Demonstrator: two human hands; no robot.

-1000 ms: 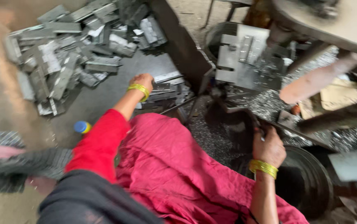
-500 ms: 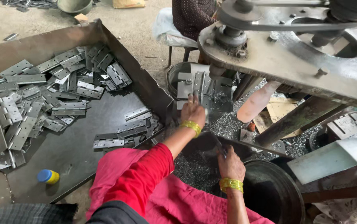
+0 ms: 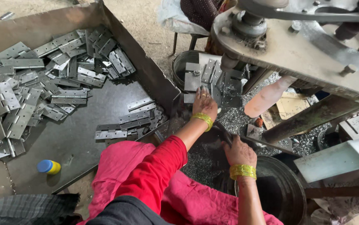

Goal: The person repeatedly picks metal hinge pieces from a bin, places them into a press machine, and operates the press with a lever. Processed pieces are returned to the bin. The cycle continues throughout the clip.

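Your left hand [image 3: 204,104] presses a flat grey metal hinge plate [image 3: 209,71] onto the press bed, fingers flat. Your right hand [image 3: 238,151] curls around a dark lever. Loose hinges [image 3: 42,89] fill the big metal tray [image 3: 146,71] alongside; grey shavings [image 3: 233,118] lie between.

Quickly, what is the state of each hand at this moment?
Left hand: reaches onto the press die block; grip cannot be told.
Right hand: rests by the dark metal bin; grip cannot be told.

Hinges [image 3: 42,87] in tray [image 3: 117,100] at left; press die [image 3: 208,79] right, bottle [image 3: 49,166] near.
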